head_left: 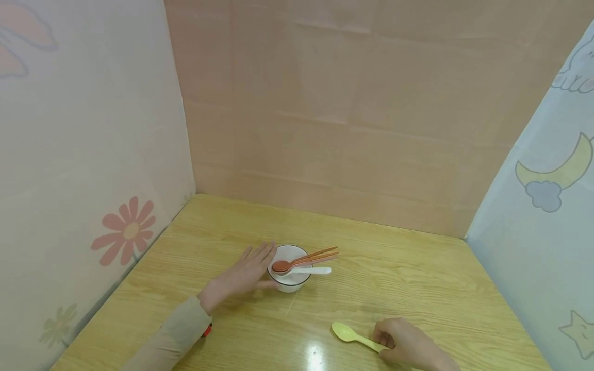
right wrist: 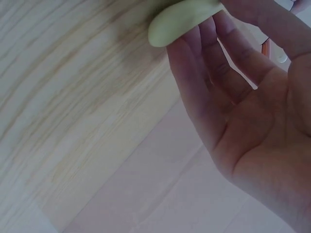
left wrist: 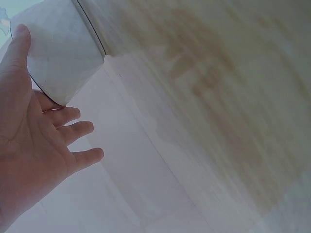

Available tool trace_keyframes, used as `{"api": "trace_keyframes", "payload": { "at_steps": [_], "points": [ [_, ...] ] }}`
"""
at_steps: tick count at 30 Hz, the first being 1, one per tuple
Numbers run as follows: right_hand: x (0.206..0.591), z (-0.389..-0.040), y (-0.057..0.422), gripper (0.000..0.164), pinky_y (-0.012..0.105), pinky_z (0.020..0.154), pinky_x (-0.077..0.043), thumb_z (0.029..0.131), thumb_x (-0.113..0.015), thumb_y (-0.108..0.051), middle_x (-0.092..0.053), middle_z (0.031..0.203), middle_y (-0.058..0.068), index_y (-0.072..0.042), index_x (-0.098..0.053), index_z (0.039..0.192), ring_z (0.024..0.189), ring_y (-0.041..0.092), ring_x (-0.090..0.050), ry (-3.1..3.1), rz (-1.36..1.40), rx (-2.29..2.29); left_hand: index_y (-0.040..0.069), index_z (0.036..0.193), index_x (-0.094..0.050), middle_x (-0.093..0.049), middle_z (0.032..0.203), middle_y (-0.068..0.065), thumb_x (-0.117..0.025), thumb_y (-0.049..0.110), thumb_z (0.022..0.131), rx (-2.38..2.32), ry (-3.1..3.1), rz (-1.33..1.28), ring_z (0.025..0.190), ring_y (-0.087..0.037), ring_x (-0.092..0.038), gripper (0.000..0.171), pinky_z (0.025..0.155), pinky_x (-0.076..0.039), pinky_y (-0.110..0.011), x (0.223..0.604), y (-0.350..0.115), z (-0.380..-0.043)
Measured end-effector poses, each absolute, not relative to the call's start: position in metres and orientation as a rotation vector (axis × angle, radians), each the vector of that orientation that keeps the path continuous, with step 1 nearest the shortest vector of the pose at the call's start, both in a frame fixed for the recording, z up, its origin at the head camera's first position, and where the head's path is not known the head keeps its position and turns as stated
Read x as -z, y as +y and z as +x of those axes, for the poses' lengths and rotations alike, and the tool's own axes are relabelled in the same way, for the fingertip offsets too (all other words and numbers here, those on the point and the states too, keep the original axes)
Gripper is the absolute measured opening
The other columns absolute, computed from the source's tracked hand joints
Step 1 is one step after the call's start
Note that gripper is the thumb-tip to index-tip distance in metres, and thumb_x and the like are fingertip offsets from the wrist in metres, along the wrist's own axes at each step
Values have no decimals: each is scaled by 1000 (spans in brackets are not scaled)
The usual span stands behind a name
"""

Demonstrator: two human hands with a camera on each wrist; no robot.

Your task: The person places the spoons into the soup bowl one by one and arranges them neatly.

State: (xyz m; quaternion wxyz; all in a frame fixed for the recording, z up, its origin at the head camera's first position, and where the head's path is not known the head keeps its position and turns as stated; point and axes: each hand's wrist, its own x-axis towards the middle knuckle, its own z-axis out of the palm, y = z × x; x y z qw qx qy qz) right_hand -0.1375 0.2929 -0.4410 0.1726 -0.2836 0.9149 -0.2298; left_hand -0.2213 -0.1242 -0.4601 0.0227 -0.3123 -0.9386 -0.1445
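A white bowl (head_left: 289,286) with a dark rim stands near the middle of the table. Several utensils lie in it with their handles out to the right, among them an orange-brown spoon (head_left: 281,266) and a white spoon (head_left: 320,270). My left hand (head_left: 245,272) rests against the bowl's left side, fingers extended; in the left wrist view its thumb lies along the wall of the bowl (left wrist: 60,53). At the front right, my right hand (head_left: 408,342) pinches the handle of a yellow spoon (head_left: 344,332), whose head points left. The handle end (right wrist: 180,22) shows at the fingertips in the right wrist view.
The wooden table (head_left: 417,278) is bounded by a pinkish-brown back panel (head_left: 325,129), a left panel (head_left: 102,129) with flowers and a right panel (head_left: 533,232) with a moon and star. A small red item (head_left: 207,330) shows by the left sleeve.
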Motion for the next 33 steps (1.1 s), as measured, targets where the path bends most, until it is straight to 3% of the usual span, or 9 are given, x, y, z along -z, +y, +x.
{"api": "trace_keyframes", "payload": {
  "at_steps": [19,33],
  "points": [
    [417,-149,291,20,16,60,-49,76,-80,-6,-67,84,-8,-12,-66,89,71,-6,-52,2695,-995,608,-3,155,-24,-24,163,-20,-58,57,93,428,-2902,-965,150,-41,-27,93,119,-25,-65,460,-124,-222],
    [381,-174,295,21,20,59,-50,76,-80,-5,-65,82,-9,-15,-65,87,70,-5,-52,2815,-1019,485,-4,154,-26,-25,163,-22,-59,55,94,437,-2909,-970,150,-42,-28,91,118,-25,-65,459,-124,-222]
  ]
}}
